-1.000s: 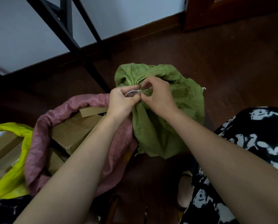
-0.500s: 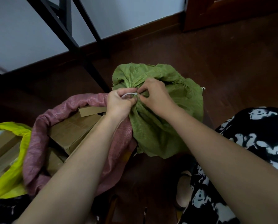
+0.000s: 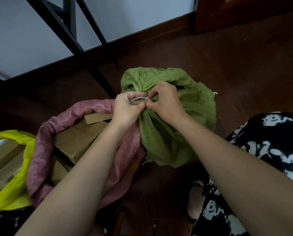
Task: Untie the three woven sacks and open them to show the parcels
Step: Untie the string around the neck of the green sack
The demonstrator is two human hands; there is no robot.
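Dark wooden floor is seen beneath three sacks: the yellow sack and pink sack at eight o'clock are already opened on cardboard parcels, while the green sack at centre is left tied, its white tie being pinched by the left hand and right hand.

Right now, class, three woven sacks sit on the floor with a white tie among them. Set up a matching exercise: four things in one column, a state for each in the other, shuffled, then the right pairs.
Things
1. green sack
2. pink sack
3. yellow sack
4. white tie

States
A. pinched between both hands
B. open at far left, boxes showing
C. neck still bunched shut
D. open beside the green one, rim rolled down over cardboard boxes

Pairs: 1-C, 2-D, 3-B, 4-A
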